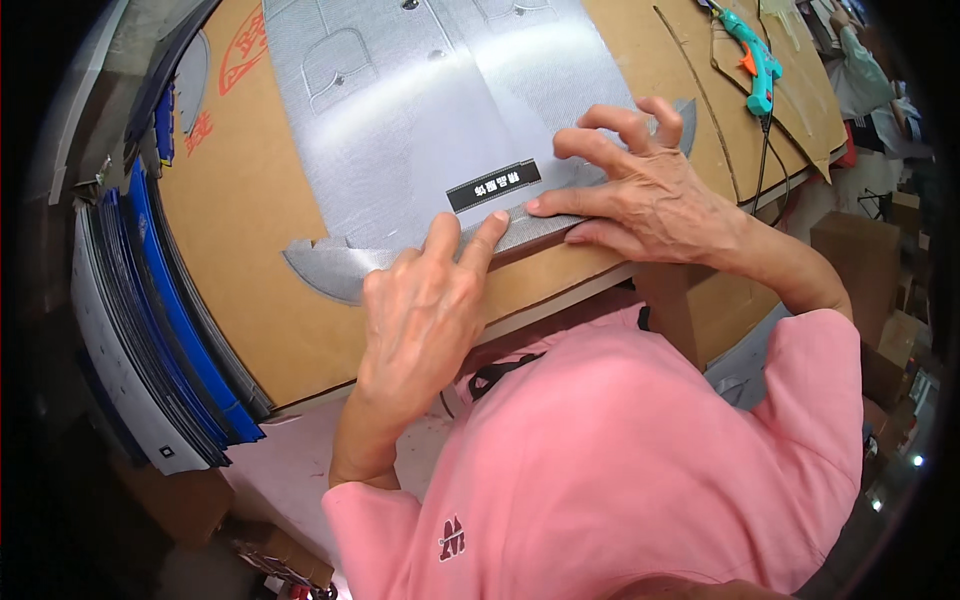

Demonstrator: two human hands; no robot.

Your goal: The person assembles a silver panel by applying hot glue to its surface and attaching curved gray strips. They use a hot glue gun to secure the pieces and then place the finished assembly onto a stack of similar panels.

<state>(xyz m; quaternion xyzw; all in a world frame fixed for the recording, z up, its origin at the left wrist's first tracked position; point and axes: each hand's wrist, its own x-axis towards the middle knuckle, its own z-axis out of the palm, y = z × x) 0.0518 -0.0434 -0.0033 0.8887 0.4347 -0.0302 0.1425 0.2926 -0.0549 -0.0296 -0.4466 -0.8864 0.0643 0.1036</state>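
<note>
Basically pressing one grey sheet (455,110) with left hand (420,300) and right hand (660,200), fingers spread, one teal glue gun (763,75) at 2 o'clock.

1. Head camera: worn on head, facing downward, at close range above the hands (422,305).
2. Fisheye coverage: worktop (245,300) toward 12 o'clock, wearer's pink shirt (640,460) toward 5 o'clock.

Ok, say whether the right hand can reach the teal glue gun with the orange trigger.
Probably yes: the right hand, touching the grey woven strip, faces nothing tall across the brown cardboard toward the glue gun.
</note>
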